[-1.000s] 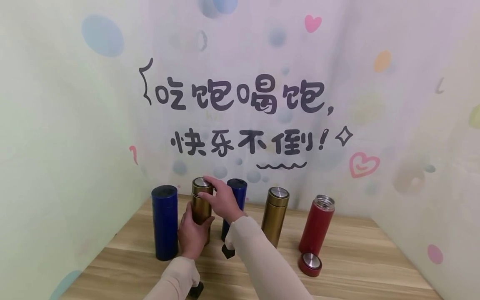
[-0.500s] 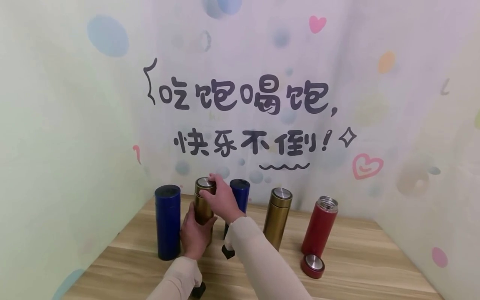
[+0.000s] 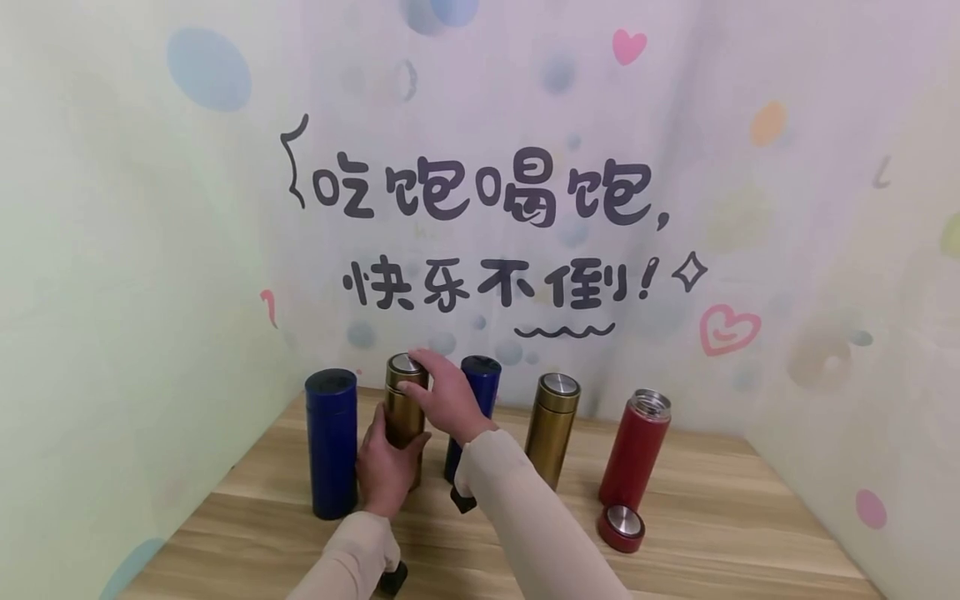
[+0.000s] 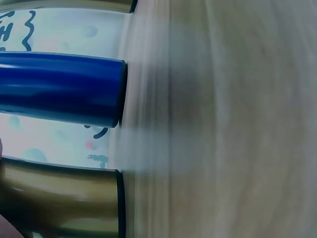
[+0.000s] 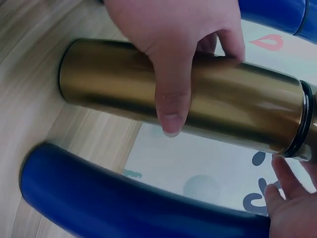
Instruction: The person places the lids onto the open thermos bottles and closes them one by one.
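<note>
A gold thermos (image 3: pixel 403 417) stands upright on the table, left of centre. My left hand (image 3: pixel 386 471) wraps round its body; in the right wrist view that hand's thumb (image 5: pixel 173 106) lies across the gold wall. At the top, my right hand (image 3: pixel 450 400) holds the gold lid (image 3: pixel 406 364) with its silver disc, thumb at the front and fingers at the far side. The lid sits on the thermos. In the right wrist view, fingers of the right hand (image 5: pixel 292 213) show near the black ring at the neck (image 5: pixel 299 119).
Blue thermoses stand close to the left (image 3: pixel 332 450) and behind the right wrist (image 3: pixel 483 379). Further right are a second gold thermos (image 3: pixel 552 433) with its lid on, and an open red thermos (image 3: pixel 636 458). Its red lid (image 3: pixel 622 529) lies before it on the wooden table (image 3: pixel 712 533).
The head view sways slightly right, then back. Both hands keep their places on the gold thermos; only the right hand's fingers shift a little at the lid.
</note>
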### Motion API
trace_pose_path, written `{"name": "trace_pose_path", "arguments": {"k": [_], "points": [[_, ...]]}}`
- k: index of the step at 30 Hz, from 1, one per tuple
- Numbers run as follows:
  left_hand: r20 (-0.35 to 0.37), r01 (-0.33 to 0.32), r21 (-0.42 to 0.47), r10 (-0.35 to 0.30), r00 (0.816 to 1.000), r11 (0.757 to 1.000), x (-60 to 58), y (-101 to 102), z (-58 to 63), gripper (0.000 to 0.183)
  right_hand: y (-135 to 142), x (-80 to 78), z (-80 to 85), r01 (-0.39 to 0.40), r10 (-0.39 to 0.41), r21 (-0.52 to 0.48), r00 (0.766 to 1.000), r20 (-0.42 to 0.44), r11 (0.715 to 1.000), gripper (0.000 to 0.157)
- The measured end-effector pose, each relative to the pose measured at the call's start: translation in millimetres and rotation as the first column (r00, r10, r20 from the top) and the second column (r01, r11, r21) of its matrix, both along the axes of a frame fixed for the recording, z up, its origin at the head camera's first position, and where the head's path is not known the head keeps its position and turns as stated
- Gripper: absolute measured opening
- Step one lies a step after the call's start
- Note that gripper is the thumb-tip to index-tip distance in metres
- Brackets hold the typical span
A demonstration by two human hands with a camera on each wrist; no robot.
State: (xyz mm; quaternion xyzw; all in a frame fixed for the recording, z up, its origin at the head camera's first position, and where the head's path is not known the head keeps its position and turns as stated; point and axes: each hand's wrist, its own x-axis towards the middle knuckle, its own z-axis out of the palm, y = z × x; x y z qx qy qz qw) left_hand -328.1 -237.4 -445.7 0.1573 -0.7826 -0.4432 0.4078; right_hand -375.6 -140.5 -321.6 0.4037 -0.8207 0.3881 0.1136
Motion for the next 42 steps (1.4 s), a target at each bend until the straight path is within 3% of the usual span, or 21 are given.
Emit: {"name": "trace_pose_path", "arguments": {"k": [7, 22, 27, 33, 42], "points": [[0.023, -0.001, 0.022, 0.001, 1.0, 1.0, -0.4, 1, 3.6, 0.085, -4, 0.0, 0.4, 0.073, -0.074, -0.014, 0.993, -0.088, 0.997, 0.044], [0.06, 0.009, 0.048, -0.012, 0.998, 0.999, 1.0, 2, 5.3, 0.088, -15, 8.9, -6.8, 0.142, -0.139, -0.122, 0.99, 0.026, 0.982, 0.04], [0.074, 0.005, 0.039, -0.008, 0.997, 0.999, 2.0, 1, 5.1, 0.089, -17, 11.6, -6.6, 0.159, -0.158, -0.103, 0.987, 0.024, 0.982, 0.036], [0.047, -0.015, 0.027, 0.014, 0.999, 1.0, 2.4, 2, 4.4, 0.086, -8, 13.0, 1.5, 0.104, -0.101, -0.045, 0.992, 0.073, 0.993, 0.03], [0.016, -0.027, 0.013, 0.027, 1.0, 1.0, 0.7, 2, 3.0, 0.085, -5, 12.4, 6.0, 0.123, -0.121, 0.053, 0.992, -0.034, 0.991, 0.051]]}}
